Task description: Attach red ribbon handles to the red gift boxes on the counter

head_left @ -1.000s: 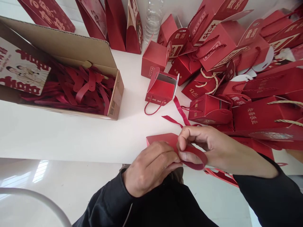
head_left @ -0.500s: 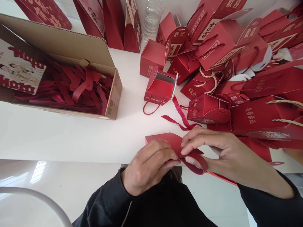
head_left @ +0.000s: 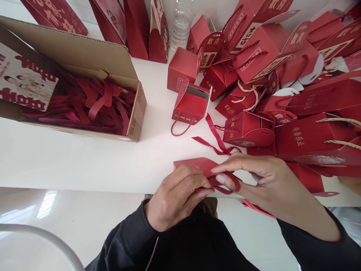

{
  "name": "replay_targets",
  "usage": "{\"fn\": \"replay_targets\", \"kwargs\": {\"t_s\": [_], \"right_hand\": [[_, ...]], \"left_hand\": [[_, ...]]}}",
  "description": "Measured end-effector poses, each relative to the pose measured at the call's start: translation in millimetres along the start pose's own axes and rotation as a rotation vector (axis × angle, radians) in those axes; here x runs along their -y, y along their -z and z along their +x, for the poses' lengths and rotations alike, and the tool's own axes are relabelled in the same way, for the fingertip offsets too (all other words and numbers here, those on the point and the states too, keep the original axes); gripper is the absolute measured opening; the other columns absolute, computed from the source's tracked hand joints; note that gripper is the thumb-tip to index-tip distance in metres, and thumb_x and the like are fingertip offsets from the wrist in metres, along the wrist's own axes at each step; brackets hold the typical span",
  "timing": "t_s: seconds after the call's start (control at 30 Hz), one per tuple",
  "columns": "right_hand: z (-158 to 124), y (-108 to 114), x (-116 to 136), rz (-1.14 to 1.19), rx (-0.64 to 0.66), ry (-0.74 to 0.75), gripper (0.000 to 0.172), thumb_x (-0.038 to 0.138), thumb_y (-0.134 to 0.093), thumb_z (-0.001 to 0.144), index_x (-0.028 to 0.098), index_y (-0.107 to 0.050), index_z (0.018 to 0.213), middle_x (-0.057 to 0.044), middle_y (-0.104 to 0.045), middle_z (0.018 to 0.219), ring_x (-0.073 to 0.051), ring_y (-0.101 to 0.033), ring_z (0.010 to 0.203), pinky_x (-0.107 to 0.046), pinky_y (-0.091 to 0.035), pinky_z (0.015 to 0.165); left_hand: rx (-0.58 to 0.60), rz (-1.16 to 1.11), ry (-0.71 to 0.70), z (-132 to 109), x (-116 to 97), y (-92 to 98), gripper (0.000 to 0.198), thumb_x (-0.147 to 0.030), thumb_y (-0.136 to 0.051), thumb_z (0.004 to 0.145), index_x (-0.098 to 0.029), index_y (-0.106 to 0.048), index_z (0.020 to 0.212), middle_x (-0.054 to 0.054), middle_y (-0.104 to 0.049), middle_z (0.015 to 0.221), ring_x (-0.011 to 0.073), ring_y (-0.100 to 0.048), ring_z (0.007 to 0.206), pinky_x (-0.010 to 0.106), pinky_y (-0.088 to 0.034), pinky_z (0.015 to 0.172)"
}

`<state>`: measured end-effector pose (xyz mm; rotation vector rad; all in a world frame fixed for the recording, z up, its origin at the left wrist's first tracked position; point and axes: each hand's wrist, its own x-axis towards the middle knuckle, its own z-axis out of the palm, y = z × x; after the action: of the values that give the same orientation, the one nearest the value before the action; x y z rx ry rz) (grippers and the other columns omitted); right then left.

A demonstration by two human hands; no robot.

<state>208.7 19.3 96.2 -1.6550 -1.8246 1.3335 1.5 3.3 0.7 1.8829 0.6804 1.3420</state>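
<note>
My left hand (head_left: pixel 177 197) is closed in a pinch at the near table edge, gripping one end of a red strap (head_left: pixel 237 186). The strap curves into a loop around the thumb of my right hand (head_left: pixel 265 180). That hand's fingers press on the strap from above, so it is closed on it too. Under both hands lies a red gift box (head_left: pixel 194 162), partly covered by the fingers; where the strap meets it is hidden. Just beyond it, a dark red ribbon (head_left: pixel 216 133) lies loose on the table.
On the left stands an open cardboard box (head_left: pixel 138 113) full of red straps (head_left: pixel 97 107). A small red box (head_left: pixel 193 103) with a cord handle sits ahead. Several red gift boxes (head_left: pixel 251 130) crowd the right side. A clear plastic bottle (head_left: pixel 182 22) stands at the back.
The strap loop has tightened and risen a little around my right thumb. My right hand has shifted slightly left, towards my left hand, which has barely moved.
</note>
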Motion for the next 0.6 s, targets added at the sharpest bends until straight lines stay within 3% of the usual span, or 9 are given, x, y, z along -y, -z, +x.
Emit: {"fn": "replay_targets", "kwargs": {"t_s": [0.27,0.6], "right_hand": [[-2.8,5.7,-2.2,0.032,0.101,0.002,0.013,0.043,-0.078,0.094,0.035,-0.084,0.101,0.001,-0.081,0.097,-0.023,-0.073,0.089,-0.035,-0.059,0.081],[2.9,14.9,-5.0,-0.006,0.226,0.178,0.016,0.041,-0.072,0.099,0.033,-0.083,0.106,-0.002,-0.078,0.098,-0.023,-0.073,0.091,-0.037,-0.058,0.085]], "left_hand": [[-0.01,-0.013,0.035,-1.7,-0.5,-0.8,0.013,-0.013,-0.069,0.098,-0.013,-0.064,0.11,0.009,-0.073,0.095,0.0188,-0.071,0.093,0.03,-0.063,0.083],[-0.007,-0.012,0.078,-2.6,-1.2,-0.9,0.018,-0.016,-0.072,0.097,-0.016,-0.063,0.112,0.008,-0.073,0.096,0.0175,-0.071,0.09,0.029,-0.061,0.083]]}}
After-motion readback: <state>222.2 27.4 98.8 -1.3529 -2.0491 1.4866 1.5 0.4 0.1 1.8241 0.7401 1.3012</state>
